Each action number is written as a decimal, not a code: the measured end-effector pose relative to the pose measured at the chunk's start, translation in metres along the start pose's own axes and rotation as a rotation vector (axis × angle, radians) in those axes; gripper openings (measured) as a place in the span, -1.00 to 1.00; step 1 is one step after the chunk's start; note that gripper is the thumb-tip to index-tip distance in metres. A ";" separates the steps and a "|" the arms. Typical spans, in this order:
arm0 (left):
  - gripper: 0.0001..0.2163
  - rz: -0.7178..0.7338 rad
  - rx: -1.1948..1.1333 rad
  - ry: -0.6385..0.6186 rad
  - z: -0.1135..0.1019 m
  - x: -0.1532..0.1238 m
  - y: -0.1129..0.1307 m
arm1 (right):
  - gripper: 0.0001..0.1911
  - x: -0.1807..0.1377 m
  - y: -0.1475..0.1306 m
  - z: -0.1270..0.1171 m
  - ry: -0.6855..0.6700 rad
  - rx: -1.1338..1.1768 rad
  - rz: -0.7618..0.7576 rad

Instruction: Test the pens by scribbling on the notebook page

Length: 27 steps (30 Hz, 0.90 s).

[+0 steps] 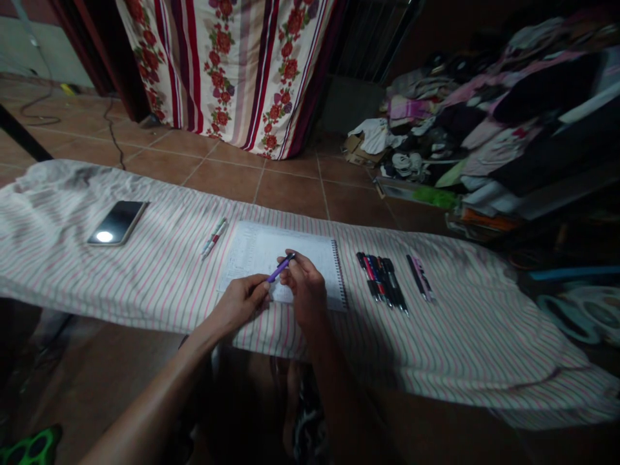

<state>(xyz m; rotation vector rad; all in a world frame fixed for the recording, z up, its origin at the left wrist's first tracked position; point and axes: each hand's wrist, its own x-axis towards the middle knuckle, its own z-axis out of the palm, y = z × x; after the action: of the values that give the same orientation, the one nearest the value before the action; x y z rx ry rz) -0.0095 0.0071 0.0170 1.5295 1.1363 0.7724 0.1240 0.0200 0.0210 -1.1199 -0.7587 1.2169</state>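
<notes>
We had a purple pen (278, 270) in both hands, held slantwise over a notebook (256, 247). Our left hand (243, 298) was pinched narrow on its lower end, thumb against fingers, while our right hand (307, 285) had its fingertips drawn in around the dark upper end. We probably gripped both ends to steady it; the fingers hid part of the dark end, so we could not tell its exact shape.

The notebook lay page upward on the tabletop (465, 329), its spiral toward our right, presumably giving us a flat patch on the creased striped cloth (165, 278). To its right we had a close row of pens (380, 281), and past that a dark pen (417, 278) and a pink pen (425, 278) side by side; the spacing looked deliberate, perhaps to separate the groups. Two more pens (213, 241) lay just left of the notebook, and farther left a phone (124, 216) showed a bright spot, either a lamp or a reflection.

Our hands covered the page's near edge, and shadow dulled the cloth beside our right arm. Beyond, a flowered curtain (223, 64) reached down to the tiled floor (290, 187), and heaped clothes (484, 116) crowded the far right, well apart from us.
</notes>
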 end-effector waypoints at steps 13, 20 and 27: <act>-0.76 -0.008 0.021 0.058 0.013 0.000 -0.004 | -0.70 0.004 0.001 -0.016 0.103 -0.120 0.005; -0.78 -0.119 -0.223 0.007 0.021 0.003 -0.009 | -0.73 0.005 0.001 -0.018 0.088 -0.123 -0.007; -0.71 -0.183 -0.452 -0.182 0.014 0.000 0.007 | -0.70 0.003 -0.001 -0.019 0.071 -0.086 0.045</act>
<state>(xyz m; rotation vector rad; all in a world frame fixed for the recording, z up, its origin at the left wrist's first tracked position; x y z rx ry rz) 0.0048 0.0023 0.0204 1.0782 0.8787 0.6926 0.1427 0.0181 0.0158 -1.2506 -0.7413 1.1848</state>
